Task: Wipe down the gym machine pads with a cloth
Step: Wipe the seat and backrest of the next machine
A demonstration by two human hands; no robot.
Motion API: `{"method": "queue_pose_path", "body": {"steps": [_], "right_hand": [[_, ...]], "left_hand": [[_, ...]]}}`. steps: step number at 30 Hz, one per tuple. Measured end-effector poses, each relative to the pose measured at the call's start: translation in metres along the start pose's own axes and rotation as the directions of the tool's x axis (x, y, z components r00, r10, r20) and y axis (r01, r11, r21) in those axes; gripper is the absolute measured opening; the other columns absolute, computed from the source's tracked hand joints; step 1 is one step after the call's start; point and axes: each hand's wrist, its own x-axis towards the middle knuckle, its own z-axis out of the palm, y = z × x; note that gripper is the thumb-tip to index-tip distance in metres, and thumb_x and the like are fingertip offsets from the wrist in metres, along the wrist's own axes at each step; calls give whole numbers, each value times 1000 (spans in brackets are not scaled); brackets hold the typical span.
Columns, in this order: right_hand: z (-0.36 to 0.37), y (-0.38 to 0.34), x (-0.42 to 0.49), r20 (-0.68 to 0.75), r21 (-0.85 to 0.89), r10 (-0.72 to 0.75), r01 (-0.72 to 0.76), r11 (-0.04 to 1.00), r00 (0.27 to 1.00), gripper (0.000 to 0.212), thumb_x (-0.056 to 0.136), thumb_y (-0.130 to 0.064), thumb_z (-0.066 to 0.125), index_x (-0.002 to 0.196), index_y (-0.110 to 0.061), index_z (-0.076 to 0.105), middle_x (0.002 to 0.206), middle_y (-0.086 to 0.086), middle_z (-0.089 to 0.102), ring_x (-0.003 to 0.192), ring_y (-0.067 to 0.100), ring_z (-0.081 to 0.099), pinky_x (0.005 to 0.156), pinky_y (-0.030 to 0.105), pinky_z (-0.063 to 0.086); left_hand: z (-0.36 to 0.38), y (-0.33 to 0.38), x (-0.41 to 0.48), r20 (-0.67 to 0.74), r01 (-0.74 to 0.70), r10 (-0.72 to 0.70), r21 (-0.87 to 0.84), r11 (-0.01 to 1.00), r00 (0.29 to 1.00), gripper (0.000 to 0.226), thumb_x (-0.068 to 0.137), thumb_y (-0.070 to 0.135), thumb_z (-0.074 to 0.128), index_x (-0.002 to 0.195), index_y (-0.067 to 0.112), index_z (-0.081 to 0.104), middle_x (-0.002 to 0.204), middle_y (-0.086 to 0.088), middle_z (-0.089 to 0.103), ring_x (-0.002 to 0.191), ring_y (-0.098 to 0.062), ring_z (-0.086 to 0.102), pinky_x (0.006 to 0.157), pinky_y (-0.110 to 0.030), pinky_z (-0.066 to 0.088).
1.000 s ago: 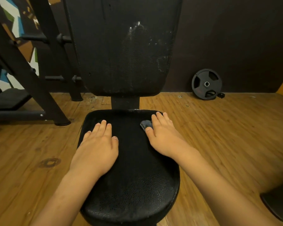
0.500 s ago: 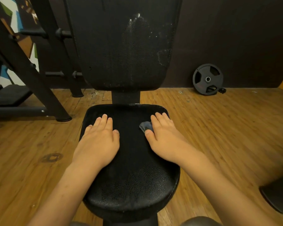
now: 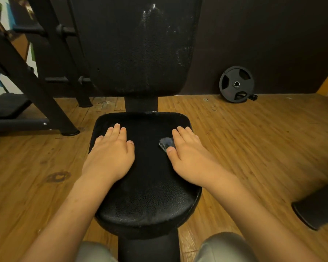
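Left fingers (image 3: 116, 130) lie straight and close together, flat on the far left of the seat pad (image 3: 150, 201). Right fingers (image 3: 184, 132) are straight too, spread flat on the far right of the pad. A small dark cloth (image 3: 166, 143) peeks out between the right thumb and forefinger, the thumb tip touching its near edge. The rest of it is hidden under the palm. The left hand (image 3: 110, 156) holds nothing, just pressing down. The right hand (image 3: 190, 158) presses the cloth onto the pad.

Both forearms run back to the near edge, where two grey-clad knees (image 3: 222, 246) flank the bench (image 3: 141, 104). Beyond the seat, the upright back pad (image 3: 136, 53) shows white scuffs on its right side. On the wooden floor (image 3: 254, 138), far right, a weight plate (image 3: 236, 84) leans against the dark wall. A black metal frame (image 3: 36, 82) stands at far left.
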Motion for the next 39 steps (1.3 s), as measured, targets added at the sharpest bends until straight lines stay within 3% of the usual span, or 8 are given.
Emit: {"method": "queue_pose_path", "body": {"steps": [11, 18, 23, 30, 36, 39], "right_hand": [[-3, -2, 8, -24, 48, 44, -43, 998, 999, 63, 112, -39, 28, 164, -14, 5, 172, 4, -3, 157, 21, -11, 125, 36, -4], [3, -13, -79, 16, 52, -24, 23, 998, 1000, 63, 110, -41, 25, 164, -23, -4, 170, -9, -15, 152, 6, -25, 124, 28, -12], [1, -13, -72, 17, 55, -29, 28, 998, 999, 60, 111, -38, 25, 164, -21, 2, 171, -9, -11, 145, 0, -27, 123, 28, -11], [-5, -10, 0, -4, 20, 29, -29, 999, 1000, 58, 112, -35, 28, 164, -12, 13, 172, 4, 1, 157, 24, -11, 129, 43, 2], [-12, 1, 83, -105, 19, 104, -103, 995, 989, 51, 111, -32, 33, 156, -8, 35, 167, 12, 22, 157, 32, 4, 128, 48, 13], [-19, 2, 104, -73, 10, 151, -151, 988, 986, 54, 111, -35, 31, 158, -8, 30, 170, 13, 14, 158, 32, 0, 126, 47, 9]], "left_hand": [[0, 1, 0, 15, 6, -6, -8, 1000, 1000, 58, 110, 36, 23, 162, 14, 9, 171, -6, 2, 157, -20, 3, 128, -40, 10], [3, -4, 3, 15, -3, 3, -10, 1000, 1000, 59, 110, 37, 22, 163, 14, 9, 171, -6, 1, 157, -20, 2, 127, -40, 9], [3, -3, 3, 11, -4, 4, 1, 1000, 1000, 59, 110, 36, 22, 163, 13, 9, 171, -6, 2, 157, -20, 2, 127, -41, 10], [2, -1, 2, -2, -2, 2, 9, 1000, 1000, 59, 110, 37, 24, 162, 14, 10, 171, -6, 4, 157, -20, 5, 127, -40, 11], [2, -1, 0, 2, 3, -3, -6, 1000, 1000, 59, 110, 37, 24, 162, 16, 9, 171, -5, 2, 157, -19, 4, 127, -39, 10], [3, -2, 1, -2, 3, -3, -18, 1000, 1000, 59, 110, 37, 23, 163, 15, 9, 171, -5, 2, 157, -19, 3, 127, -39, 10]]}}
